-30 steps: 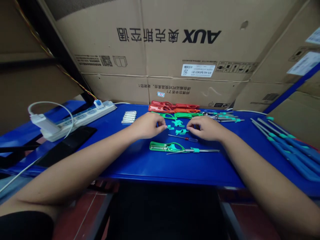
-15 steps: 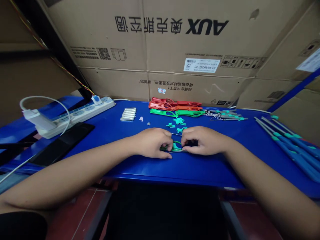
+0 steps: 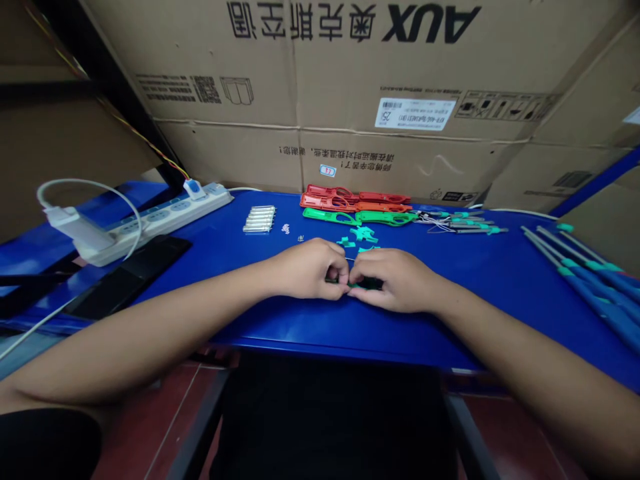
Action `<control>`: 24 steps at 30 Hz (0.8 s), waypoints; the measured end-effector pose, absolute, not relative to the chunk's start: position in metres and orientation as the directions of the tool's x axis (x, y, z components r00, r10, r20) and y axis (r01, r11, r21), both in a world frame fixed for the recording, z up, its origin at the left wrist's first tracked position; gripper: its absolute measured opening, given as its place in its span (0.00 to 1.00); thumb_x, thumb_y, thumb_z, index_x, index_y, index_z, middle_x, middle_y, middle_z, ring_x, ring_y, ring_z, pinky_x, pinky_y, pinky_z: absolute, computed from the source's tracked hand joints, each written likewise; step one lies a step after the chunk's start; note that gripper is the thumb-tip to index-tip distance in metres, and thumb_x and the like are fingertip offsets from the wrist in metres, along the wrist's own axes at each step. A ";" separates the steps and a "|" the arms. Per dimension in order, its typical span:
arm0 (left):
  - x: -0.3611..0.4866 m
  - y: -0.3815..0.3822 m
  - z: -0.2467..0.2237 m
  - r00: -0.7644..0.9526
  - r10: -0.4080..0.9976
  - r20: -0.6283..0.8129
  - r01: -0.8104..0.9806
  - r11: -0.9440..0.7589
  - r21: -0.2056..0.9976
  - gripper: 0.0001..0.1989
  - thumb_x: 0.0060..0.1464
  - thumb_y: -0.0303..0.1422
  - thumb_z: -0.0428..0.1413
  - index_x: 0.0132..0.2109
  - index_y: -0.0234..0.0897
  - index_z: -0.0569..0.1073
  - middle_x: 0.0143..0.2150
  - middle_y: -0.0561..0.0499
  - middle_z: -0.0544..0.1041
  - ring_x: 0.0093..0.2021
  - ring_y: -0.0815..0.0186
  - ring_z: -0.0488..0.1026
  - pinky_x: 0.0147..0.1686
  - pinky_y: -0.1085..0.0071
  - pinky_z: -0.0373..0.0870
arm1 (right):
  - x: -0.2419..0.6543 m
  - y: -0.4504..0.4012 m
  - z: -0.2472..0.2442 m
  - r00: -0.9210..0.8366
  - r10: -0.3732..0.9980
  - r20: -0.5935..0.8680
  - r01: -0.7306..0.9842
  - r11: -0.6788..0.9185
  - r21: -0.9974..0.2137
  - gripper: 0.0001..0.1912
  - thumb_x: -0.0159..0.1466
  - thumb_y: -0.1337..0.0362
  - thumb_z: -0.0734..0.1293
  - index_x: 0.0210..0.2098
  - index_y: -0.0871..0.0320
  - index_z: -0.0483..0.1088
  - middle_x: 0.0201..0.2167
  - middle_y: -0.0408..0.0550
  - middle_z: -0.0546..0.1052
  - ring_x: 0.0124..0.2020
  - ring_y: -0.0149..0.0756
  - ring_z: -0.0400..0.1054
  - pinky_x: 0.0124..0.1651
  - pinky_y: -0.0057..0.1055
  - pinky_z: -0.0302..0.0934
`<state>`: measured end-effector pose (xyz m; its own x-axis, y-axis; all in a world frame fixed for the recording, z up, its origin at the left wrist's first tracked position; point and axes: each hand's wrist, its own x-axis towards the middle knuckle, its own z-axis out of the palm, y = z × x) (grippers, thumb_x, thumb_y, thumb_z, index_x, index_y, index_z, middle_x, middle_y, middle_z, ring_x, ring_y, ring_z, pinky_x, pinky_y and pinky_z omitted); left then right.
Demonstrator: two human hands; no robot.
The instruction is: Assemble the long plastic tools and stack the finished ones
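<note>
Over the front middle of the blue table [image 3: 300, 327], my left hand [image 3: 320, 270] and my right hand [image 3: 393, 279] meet, fingertips nearly touching. The fingers of both are closed round a green piece [image 3: 357, 283], mostly hidden between them. Just behind the hands lie small turquoise parts [image 3: 364, 233]. Farther back are green casings [image 3: 385, 218] and red casings [image 3: 327, 199] in a stack. Some thin metal-tipped parts with wires [image 3: 463, 223] are to the right of the casings. Silvery cylinders [image 3: 259, 219] sit in a row at the back left, near small pins [image 3: 301, 238].
A white power strip [image 3: 165, 220] with a plugged-in adapter [image 3: 83, 233] and a black phone-like slab [image 3: 130, 277] lie at the left. Several blue-handled tools [image 3: 600, 283] rest at the right. A cardboard sheet [image 3: 250, 153] stands behind the table.
My right hand has moved left, closer to my left hand, so the green piece between them is now mostly covered. The camera view has shifted slightly.
</note>
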<state>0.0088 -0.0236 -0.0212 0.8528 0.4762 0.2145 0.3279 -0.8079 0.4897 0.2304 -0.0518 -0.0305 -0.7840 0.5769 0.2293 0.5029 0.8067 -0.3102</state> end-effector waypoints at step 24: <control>-0.012 0.007 -0.020 0.859 0.489 -0.149 0.486 -0.689 0.538 0.09 0.57 0.39 0.59 0.39 0.38 0.79 0.30 0.54 0.77 0.28 0.71 0.70 0.28 0.76 0.60 | 0.213 -0.060 -0.035 -0.671 0.698 0.250 0.634 0.716 -0.293 0.07 0.61 0.68 0.64 0.30 0.58 0.75 0.30 0.46 0.74 0.32 0.33 0.66 0.35 0.29 0.56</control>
<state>-0.0122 0.0070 -0.0196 0.8592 0.4894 -0.1488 0.4855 -0.6887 0.5385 0.2130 -0.0596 -0.0352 -0.6714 0.6975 0.2502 0.6341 0.7155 -0.2932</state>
